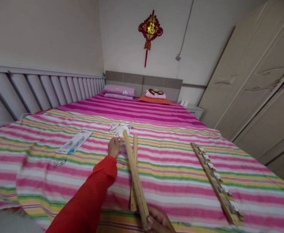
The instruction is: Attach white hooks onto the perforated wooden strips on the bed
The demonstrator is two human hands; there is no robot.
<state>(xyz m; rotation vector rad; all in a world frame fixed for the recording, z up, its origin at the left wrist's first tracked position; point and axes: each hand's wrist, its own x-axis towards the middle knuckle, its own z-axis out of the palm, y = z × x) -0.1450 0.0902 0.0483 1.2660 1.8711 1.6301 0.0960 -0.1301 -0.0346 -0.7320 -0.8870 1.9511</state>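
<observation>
My right hand is at the bottom edge of the view, shut on the lower end of a long wooden strip that slants up and away from me. Just behind it, a second wooden strip with ruler-like markings lies on the striped bedspread. My left hand, in a red sleeve, is curled beside the upper end of these strips. Its fingertips are close to a transparent plastic wrapper with a printed card. Whether it grips anything is hard to see.
A wooden strip fitted with several white hooks lies on the bed to the right. A card pack of hooks and a thin loop of wire lie to the left. Pillows, a headboard, a side rail and a wardrobe surround the bed.
</observation>
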